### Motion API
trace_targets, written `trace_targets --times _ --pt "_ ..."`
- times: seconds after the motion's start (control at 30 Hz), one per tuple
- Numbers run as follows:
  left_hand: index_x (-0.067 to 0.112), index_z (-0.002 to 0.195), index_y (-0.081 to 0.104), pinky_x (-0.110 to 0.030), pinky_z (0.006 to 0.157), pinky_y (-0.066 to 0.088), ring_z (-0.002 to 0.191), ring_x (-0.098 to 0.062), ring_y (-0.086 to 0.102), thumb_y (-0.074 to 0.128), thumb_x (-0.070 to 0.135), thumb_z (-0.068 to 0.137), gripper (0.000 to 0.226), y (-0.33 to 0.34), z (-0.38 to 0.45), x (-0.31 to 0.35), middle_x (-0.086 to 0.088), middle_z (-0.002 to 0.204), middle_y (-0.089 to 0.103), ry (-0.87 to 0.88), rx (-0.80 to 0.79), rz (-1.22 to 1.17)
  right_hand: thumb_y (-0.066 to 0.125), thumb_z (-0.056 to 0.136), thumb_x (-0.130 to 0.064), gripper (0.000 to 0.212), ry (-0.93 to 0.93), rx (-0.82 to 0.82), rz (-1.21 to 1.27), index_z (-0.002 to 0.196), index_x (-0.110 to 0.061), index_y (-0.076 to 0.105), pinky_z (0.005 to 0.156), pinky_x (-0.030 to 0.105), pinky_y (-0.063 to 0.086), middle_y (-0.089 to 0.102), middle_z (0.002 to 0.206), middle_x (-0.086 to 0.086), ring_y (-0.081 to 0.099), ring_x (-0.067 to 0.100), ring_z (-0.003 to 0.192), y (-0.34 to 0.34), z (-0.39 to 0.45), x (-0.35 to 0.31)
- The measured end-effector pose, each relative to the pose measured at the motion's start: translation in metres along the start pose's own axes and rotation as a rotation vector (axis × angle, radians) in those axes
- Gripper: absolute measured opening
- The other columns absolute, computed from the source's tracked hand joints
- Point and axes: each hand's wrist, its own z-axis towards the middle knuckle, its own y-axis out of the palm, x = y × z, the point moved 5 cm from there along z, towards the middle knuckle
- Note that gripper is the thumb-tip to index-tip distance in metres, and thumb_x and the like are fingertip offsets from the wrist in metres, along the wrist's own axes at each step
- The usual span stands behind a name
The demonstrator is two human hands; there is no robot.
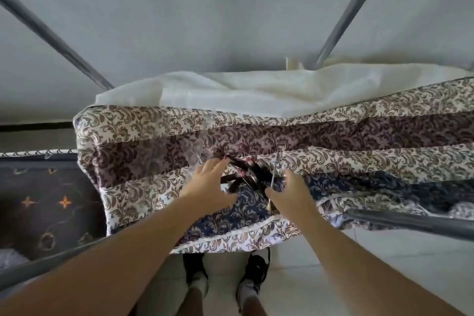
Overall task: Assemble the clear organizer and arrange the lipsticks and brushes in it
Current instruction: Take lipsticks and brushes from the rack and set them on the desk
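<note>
A pile of dark brushes and lipsticks (246, 177) lies on the patterned cloth (359, 161) in the middle of the surface. My left hand (207, 185) hovers over the pile's left side, fingers spread and holding nothing. My right hand (287, 192) is at the pile's right side, thumb and fingers pinched on a thin silver-handled brush (275, 169) that stands nearly upright. Clear organizer pieces (197, 151) lie just left of and behind my left hand; they are faint and hard to make out.
A white sheet (256, 92) is bunched along the far edge. Grey metal poles (343, 15) rise at the back left and right, and grey bars (410, 220) cross the near corners. A dark patterned mattress (46, 200) lies at left. My feet (254, 272) stand on pale floor.
</note>
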Motion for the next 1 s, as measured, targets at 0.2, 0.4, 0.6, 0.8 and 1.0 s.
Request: trace_targets --times 0.2,0.4,0.6,0.8,1.0 --pt "0.038 0.151 0.006 -0.054 0.108 0.038 0.147 -0.031 0.013 0.075 0.051 0.071 0.106 0.026 0.063 0.001 0.005 0.166 0.001 0.214 0.100 0.361 0.067 0.082 -0.046 0.047 -0.028 0.077 -0.180 0.114 -0.017 0.051 0.078 0.039 0.051 0.050 0.112 0.001 0.054 0.024 0.105 0.029 0.050 -0.005" --pt "0.031 0.149 0.018 -0.043 0.112 0.033 0.137 -0.027 0.023 0.078 0.047 0.072 0.099 0.049 0.083 -0.003 -0.002 0.152 0.032 0.317 0.185 0.401 0.067 0.083 -0.039 0.025 -0.245 0.188 -0.320 0.090 -0.021 0.052 0.076 0.034 0.049 0.052 0.091 -0.004 0.052 0.019 0.088 0.042 0.062 -0.013" --pt "0.024 0.139 0.042 -0.040 0.100 0.040 0.120 -0.028 0.043 0.072 0.048 0.079 0.071 0.060 0.088 -0.004 -0.001 0.133 0.044 0.327 0.182 0.415 0.068 0.079 -0.040 0.031 -0.318 0.162 -0.454 0.088 -0.018 0.047 0.065 0.032 0.046 0.055 0.084 -0.001 0.054 0.020 0.076 0.052 0.071 -0.018" --pt "0.017 0.125 0.042 -0.040 0.094 0.044 0.117 -0.028 0.052 0.062 0.044 0.087 0.051 0.066 0.093 0.000 -0.004 0.126 0.049 0.290 0.136 0.431 0.067 0.077 -0.033 0.031 -0.326 0.101 -0.529 0.084 -0.015 0.044 0.059 0.030 0.034 0.053 0.074 0.001 0.056 0.023 0.069 0.064 0.075 -0.018" --pt "0.019 0.107 0.038 -0.031 0.064 0.042 0.088 -0.024 0.061 0.063 0.041 0.090 0.037 0.062 0.096 0.003 -0.004 0.106 0.061 0.075 0.079 0.241 0.060 0.077 -0.043 0.030 -0.236 0.017 -0.417 0.076 -0.016 0.047 0.049 0.029 0.034 0.052 0.064 -0.003 0.050 0.016 0.055 0.061 0.083 -0.011"
